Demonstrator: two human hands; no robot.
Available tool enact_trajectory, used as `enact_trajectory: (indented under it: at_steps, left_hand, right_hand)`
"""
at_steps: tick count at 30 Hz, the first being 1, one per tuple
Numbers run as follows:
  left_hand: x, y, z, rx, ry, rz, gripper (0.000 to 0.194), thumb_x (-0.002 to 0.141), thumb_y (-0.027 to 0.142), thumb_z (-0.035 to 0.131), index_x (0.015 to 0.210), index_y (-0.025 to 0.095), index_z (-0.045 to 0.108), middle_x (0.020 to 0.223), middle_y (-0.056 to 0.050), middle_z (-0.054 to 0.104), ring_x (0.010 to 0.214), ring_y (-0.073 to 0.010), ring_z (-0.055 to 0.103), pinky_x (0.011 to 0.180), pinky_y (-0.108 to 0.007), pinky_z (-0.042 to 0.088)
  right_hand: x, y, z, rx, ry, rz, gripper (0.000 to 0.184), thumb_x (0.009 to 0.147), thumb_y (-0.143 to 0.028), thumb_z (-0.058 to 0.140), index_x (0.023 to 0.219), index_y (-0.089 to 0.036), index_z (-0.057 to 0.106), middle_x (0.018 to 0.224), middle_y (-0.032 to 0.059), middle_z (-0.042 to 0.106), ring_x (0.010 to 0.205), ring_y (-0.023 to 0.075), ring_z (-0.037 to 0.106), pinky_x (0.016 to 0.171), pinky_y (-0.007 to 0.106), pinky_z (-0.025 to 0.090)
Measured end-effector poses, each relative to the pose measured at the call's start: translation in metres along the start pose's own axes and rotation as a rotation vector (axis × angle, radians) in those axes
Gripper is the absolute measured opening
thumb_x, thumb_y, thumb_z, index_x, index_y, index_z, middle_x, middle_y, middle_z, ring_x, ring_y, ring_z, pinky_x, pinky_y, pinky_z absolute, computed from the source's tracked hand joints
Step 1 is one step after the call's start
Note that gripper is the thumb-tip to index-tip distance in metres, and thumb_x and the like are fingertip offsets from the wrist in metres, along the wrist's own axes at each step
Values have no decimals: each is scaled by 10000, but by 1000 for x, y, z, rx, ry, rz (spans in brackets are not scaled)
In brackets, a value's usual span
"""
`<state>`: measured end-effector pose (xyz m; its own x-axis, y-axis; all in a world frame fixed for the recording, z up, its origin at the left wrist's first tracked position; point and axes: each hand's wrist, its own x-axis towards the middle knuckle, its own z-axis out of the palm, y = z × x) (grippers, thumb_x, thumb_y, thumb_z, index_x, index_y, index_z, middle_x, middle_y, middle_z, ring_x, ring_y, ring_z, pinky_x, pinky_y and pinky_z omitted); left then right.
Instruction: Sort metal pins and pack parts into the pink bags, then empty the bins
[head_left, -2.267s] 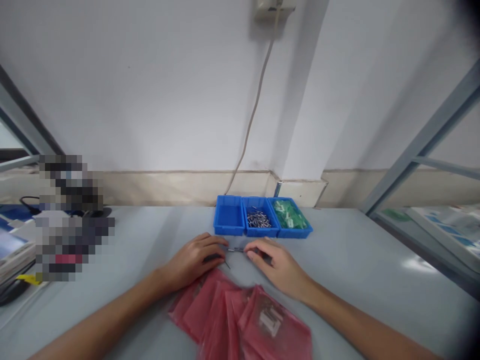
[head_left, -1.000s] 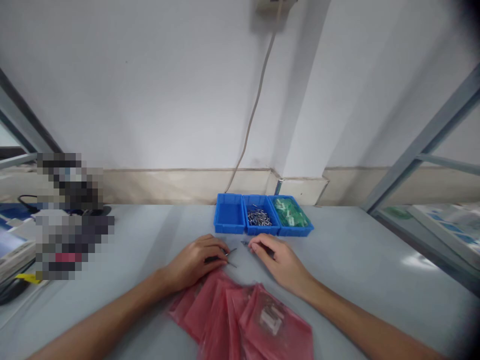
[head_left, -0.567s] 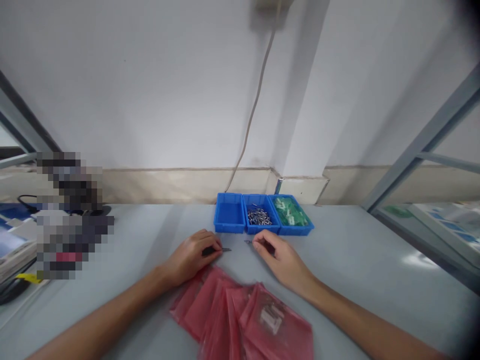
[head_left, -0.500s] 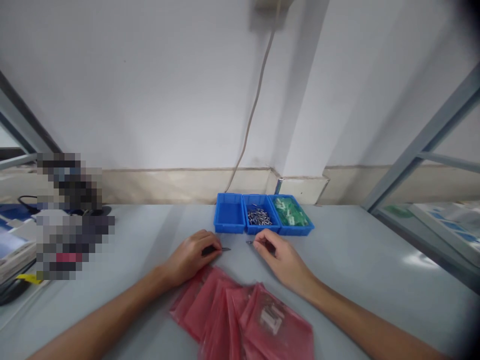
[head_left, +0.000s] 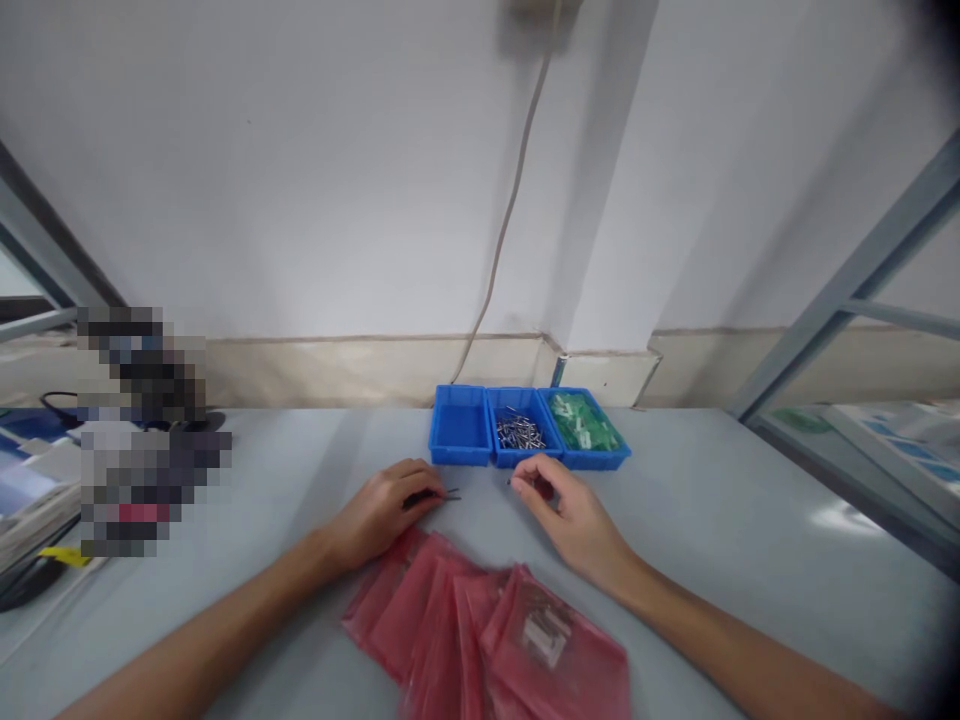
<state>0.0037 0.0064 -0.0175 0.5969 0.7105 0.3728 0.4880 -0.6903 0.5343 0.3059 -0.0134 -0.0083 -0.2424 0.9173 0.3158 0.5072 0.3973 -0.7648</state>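
My left hand (head_left: 390,510) is closed around dark tweezers (head_left: 452,495). Their two thin tips stick out to the right past my fingertips, a little above the grey table. Across a short gap, my right hand (head_left: 574,510) pinches a small metal piece (head_left: 510,482) between thumb and index finger. Only its dark end shows; the rest is hidden in my fingers. Just below my hands several red plastic bags (head_left: 450,640) lie fanned out and overlapping. The rightmost one has pale and metallic parts visible through it.
Three blue bins stand behind my hands: an empty bin (head_left: 461,425), a bin of small metal pins (head_left: 521,433) and a bin of green bags (head_left: 583,425). A white cable (head_left: 514,200) runs down the wall. A blurred-out pile of items stands at the left.
The metal piece first spanned the space between both hands; now my hands are farther apart. The tweezers' tips spread, then came closer together. My right hand has shifted slightly right.
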Motion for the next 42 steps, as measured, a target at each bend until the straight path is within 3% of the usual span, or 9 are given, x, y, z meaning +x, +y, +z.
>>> enact_trajectory:
  at_steps: [16,24,31,42]
  left_hand:
    - [6,16,-12,-75,-76,-195,44,999,212,695,977,215,732,1023,-1,725,924,-153,683,851,-263,512]
    - [3,14,-10,-21,-84,-112,82,1053,230,617,1034,211,695,1062,-17,696,942,-154,674,876,-278,513]
    - [1,17,-9,53,-104,-87,208,1092,226,548,1275,247,643,1191,-43,694,1076,-190,681,966,-332,538]
    - [-1,17,-5,155,-96,3,234,1126,241,454,1281,220,628,1227,-85,673,1160,-222,641,1039,-405,544]
  right_hand:
    - [1,0,1,-11,-23,-14,123,1060,-330,563,1037,-260,662,954,12,682,857,201,631,716,314,458]
    - [1,0,0,-45,-7,-14,139,1070,-345,553,1041,-272,667,968,26,663,899,223,619,743,339,466]
    - [1,-1,-1,-40,5,-20,123,1064,-335,560,1051,-271,664,977,25,659,917,228,619,771,349,475]
    - [0,0,0,-39,22,-18,113,1066,-321,556,1062,-270,656,989,29,657,902,223,615,768,346,481]
